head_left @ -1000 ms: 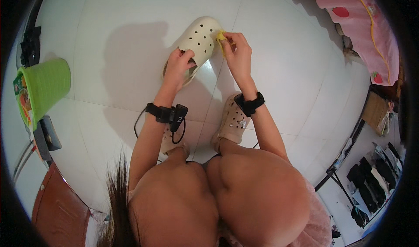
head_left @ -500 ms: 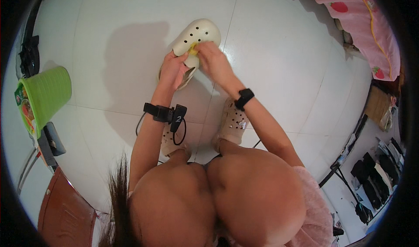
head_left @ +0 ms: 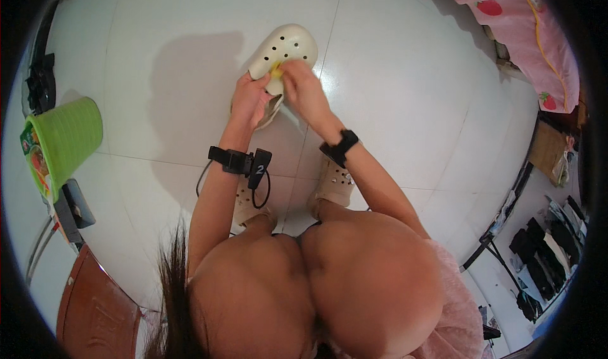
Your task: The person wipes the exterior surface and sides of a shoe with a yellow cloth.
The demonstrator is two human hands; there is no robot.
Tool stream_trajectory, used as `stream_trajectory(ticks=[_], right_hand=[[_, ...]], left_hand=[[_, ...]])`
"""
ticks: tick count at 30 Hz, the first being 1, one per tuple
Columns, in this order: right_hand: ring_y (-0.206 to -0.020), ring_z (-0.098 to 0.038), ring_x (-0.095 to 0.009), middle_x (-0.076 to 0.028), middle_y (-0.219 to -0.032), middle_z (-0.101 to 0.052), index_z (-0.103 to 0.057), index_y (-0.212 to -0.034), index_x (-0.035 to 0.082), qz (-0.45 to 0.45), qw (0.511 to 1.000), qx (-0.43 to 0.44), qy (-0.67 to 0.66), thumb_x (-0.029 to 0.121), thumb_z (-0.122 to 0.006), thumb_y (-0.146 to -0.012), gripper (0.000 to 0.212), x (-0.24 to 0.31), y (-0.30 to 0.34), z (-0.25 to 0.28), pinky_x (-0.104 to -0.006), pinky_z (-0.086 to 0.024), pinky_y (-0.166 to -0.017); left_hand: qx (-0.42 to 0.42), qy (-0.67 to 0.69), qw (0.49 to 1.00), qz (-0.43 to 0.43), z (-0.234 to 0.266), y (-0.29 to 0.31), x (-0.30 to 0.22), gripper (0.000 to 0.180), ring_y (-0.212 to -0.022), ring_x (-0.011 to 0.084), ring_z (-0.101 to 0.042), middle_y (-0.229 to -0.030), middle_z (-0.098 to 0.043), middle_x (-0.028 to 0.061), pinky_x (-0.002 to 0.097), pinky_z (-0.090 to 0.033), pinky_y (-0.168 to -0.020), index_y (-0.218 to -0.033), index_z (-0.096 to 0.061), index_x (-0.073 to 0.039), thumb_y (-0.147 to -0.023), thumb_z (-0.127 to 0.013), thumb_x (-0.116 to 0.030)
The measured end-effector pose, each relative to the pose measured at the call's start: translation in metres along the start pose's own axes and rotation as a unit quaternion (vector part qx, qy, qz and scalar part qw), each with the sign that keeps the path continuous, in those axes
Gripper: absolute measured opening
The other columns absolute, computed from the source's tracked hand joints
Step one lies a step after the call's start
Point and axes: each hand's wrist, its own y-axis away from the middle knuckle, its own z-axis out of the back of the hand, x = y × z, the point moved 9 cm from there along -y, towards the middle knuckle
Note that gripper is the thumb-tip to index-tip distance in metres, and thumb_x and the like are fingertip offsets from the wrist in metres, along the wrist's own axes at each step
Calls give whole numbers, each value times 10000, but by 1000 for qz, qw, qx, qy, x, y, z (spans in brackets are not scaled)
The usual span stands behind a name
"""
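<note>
A cream clog (head_left: 292, 39) with round holes in its upper is held over the tiled floor in front of me, toe pointing away. My left hand (head_left: 251, 98) is closed on the clog's left side near its opening. My right hand (head_left: 303, 83) is closed at the top of the clog, pinching a small yellow piece (head_left: 276, 70) against the upper. Its fingers partly cover the piece, so I cannot tell what kind of thing it is. The clog's opening is partly hidden by my hands.
My feet wear beige clogs (head_left: 334, 185) with small charms. A green waste bin (head_left: 69, 137) stands at the left, near a brown wooden panel (head_left: 95, 308). Pink cloth with strawberries (head_left: 513, 36) hangs at the upper right. A cardboard box (head_left: 548, 151) and dark items (head_left: 538, 251) sit at right.
My right hand has shifted slightly left along the clog with the yellow piece, its wrist turning. The clog has moved a little up and left; my left hand keeps its hold.
</note>
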Motion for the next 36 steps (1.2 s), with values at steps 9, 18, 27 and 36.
stream_trajectory(ticks=[9, 18, 27, 36], right_hand=[[-946, -611, -366, -177, -1013, -616, -634, -1052, -22, 43, 998, 30, 21, -10, -595, -831, 225, 2, 9, -7, -411, -519, -834], [-977, -601, -375, -186, -1080, -599, -611, -1058, -30, 40, 996, 72, -24, -30, -574, -844, 218, 17, 14, -13, -414, -513, -855], [-935, -622, -345, -158, -1033, -600, -628, -1044, -16, 58, 997, 51, -10, -37, -587, -837, 212, 20, 19, -9, -395, -530, -827], [-930, -625, -378, -172, -1052, -618, -620, -1022, -42, -120, 992, -29, -15, -10, -596, -864, 164, -23, 11, 17, -386, -519, -825]], left_hand=[[0, -29, 999, -15, 7, -2, 0, 316, -1108, 269, -620, -1225, -610, 164, 461, -526, -936, -1260, -519, 53, -956, -549, -31], [12, -36, 999, -25, 20, -3, 0, 294, -1100, 259, -621, -1226, -611, 155, 468, -526, -933, -1247, -532, 41, -973, -537, -65], [-14, -18, 999, -38, 26, -6, 4, 285, -1063, 226, -631, -1193, -629, 136, 375, -527, -890, -1235, -543, 33, -970, -553, -71], [39, 70, 996, -25, -8, 9, -3, 226, -1032, 229, -630, -1163, -633, 134, 367, -503, -924, -1164, -569, 49, -967, -556, -62]])
